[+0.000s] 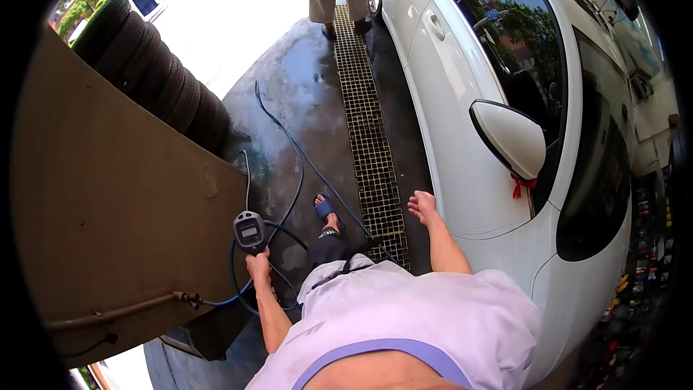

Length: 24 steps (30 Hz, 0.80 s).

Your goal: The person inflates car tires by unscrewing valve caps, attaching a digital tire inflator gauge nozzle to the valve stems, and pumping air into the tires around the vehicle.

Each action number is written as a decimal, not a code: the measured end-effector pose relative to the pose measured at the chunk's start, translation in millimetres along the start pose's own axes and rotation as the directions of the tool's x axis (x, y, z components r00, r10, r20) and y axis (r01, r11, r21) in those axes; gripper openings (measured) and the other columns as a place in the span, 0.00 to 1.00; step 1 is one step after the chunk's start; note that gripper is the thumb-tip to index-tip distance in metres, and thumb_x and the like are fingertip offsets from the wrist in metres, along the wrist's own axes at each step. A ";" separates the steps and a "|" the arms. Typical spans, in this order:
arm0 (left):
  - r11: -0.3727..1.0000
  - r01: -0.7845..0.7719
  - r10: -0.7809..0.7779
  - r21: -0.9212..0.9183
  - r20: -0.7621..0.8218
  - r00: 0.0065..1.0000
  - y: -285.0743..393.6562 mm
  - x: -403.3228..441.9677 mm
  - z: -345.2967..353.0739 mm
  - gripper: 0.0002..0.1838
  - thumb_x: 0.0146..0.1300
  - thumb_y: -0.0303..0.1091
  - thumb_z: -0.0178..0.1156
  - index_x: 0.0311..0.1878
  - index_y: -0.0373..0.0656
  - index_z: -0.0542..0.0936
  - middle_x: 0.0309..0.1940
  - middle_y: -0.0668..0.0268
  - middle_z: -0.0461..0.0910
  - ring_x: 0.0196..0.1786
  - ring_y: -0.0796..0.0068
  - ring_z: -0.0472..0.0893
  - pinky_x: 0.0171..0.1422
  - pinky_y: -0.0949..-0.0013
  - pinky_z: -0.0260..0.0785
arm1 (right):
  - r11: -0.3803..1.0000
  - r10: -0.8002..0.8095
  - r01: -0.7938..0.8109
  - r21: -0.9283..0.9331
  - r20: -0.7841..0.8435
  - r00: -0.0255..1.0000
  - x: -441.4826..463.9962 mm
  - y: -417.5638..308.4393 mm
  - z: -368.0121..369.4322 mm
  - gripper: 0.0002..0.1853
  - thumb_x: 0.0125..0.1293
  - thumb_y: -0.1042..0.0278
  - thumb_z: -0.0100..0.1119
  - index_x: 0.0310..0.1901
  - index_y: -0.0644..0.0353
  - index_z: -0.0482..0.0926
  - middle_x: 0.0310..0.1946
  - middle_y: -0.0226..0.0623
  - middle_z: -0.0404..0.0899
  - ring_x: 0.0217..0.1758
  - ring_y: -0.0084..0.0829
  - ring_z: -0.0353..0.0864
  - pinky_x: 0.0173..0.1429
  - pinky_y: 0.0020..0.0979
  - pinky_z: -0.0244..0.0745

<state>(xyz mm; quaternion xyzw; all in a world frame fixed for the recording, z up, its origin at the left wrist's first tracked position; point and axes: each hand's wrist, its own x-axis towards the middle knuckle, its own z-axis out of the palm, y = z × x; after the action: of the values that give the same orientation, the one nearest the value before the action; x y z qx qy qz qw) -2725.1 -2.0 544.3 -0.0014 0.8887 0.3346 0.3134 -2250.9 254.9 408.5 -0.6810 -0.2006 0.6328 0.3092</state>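
Head view gives me the left hand (258, 266) wrapped around the lower end of a dark grey handheld gauge (249, 232) with a small rectangular display, held up beside a large brown panel (130, 159). Slim blue hose (298, 150) loops around that hand and runs over the wet floor. I see the right hand (423, 206) loosely open, fingers half curled, near a glossy white car (462, 144), above a yellowish floor grating (372, 137).
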 end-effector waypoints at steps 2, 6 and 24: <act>0.994 -0.101 0.104 0.051 -0.056 0.993 20.1 85.5 34.5 0.25 0.59 0.39 0.72 0.55 0.32 0.82 0.40 0.54 0.86 0.29 0.60 0.82 0.31 0.58 0.71 | 0.995 -0.090 0.087 0.058 0.067 0.994 30.5 -54.9 50.4 0.16 0.77 0.53 0.61 0.58 0.52 0.77 0.44 0.35 0.84 0.42 0.32 0.85 0.47 0.38 0.84; 0.999 -0.033 0.033 0.027 0.019 0.999 163.0 115.8 48.7 0.23 0.60 0.39 0.72 0.55 0.34 0.84 0.41 0.55 0.85 0.32 0.62 0.82 0.31 0.57 0.71 | 0.991 0.132 -0.132 0.010 -0.050 0.990 49.5 -66.9 92.8 0.16 0.77 0.54 0.60 0.58 0.51 0.77 0.46 0.36 0.83 0.44 0.34 0.84 0.47 0.41 0.83; 0.910 0.140 -0.063 -0.390 0.203 0.977 515.6 415.3 226.1 0.09 0.70 0.33 0.67 0.48 0.38 0.82 0.37 0.65 0.83 0.30 0.68 0.79 0.26 0.64 0.64 | 0.785 0.586 -0.600 0.154 -0.498 0.639 150.0 -199.3 267.9 0.15 0.73 0.59 0.59 0.54 0.59 0.84 0.53 0.43 0.86 0.53 0.39 0.86 0.55 0.43 0.84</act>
<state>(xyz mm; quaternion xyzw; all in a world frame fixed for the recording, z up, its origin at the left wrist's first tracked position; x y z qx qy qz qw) -3042.6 618.9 487.7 -0.0808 0.7665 0.4917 0.4052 -2473.6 544.6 430.2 -0.8572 0.1172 0.4872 0.1182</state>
